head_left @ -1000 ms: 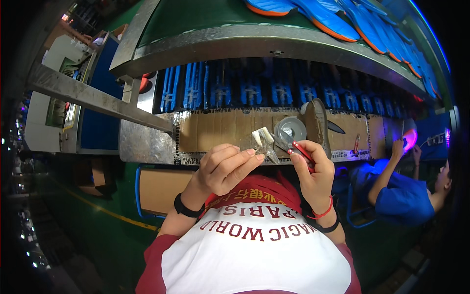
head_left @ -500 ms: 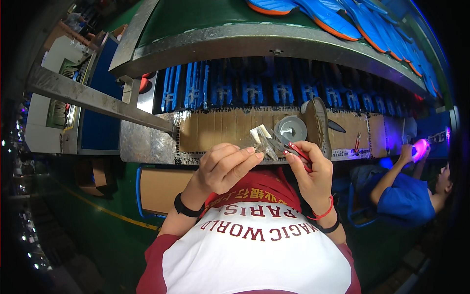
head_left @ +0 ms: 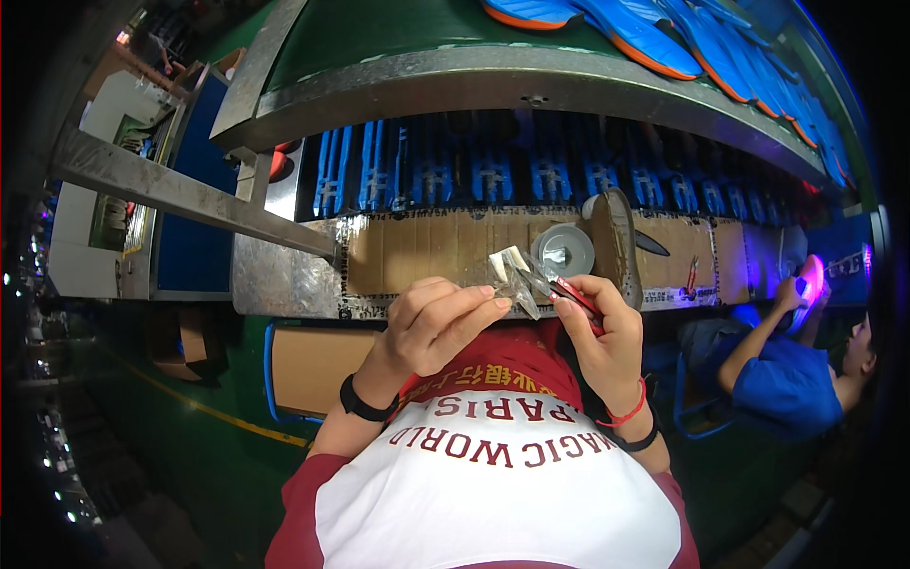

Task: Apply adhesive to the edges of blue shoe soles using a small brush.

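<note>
My left hand is closed, with thumb and forefinger pinching the edge of a crumpled piece of clear plastic film. Curled around the handles of a red-handled tool with two metal blades, my right hand is closed too. The blades point left and meet the film just beyond my left fingertips; whether they cut into it I cannot tell. A small white piece lies just beyond the film. Behind the blades stands a round grey-white dish.
A cardboard-covered bench bears a brown shoe-shaped piece, a dark blade and another red-handled tool. Beyond is a row of blue parts. Blue-orange soles lie on a raised green belt. At right, a co-worker holds a glowing pink item.
The tool's blades have drawn closer together and lie nearer the film. The film and the white piece have shifted slightly. My left hand has barely moved.
</note>
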### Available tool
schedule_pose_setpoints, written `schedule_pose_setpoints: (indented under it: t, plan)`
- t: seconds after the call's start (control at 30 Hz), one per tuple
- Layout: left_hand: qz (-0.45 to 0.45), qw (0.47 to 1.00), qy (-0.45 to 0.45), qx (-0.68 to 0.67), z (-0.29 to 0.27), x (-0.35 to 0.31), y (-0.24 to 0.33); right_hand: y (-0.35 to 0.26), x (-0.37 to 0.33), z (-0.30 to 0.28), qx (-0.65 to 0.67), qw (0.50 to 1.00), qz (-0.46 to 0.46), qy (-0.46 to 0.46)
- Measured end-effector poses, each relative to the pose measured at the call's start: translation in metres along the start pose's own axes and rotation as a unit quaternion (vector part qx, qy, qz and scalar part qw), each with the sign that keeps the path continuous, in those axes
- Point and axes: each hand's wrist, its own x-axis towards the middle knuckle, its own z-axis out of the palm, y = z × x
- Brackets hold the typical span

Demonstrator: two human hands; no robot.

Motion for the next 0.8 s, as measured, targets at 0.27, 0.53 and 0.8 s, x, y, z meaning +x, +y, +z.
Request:
schedule_pose_setpoints:
  t: [0.27,0.53,0.8]
  plan:
    - [-0.003,1.0,0.001,-0.022,-0.0002,-0.0023,-0.0006,0.0008,0.0023,0.001,-0.013,0.998,-0.033,0.043]
    - [-0.003,0.999,-0.012,-0.034,-0.0021,-0.0018,0.0008,-0.0014,0.002,0.0009,-0.024,0.999,-0.039,0.022]
    - [0.002,0.999,-0.015,-0.047,-0.0004,-0.0015,0.0011,-0.004,0.0061,0.0014,-0.02,0.998,-0.031,0.042]
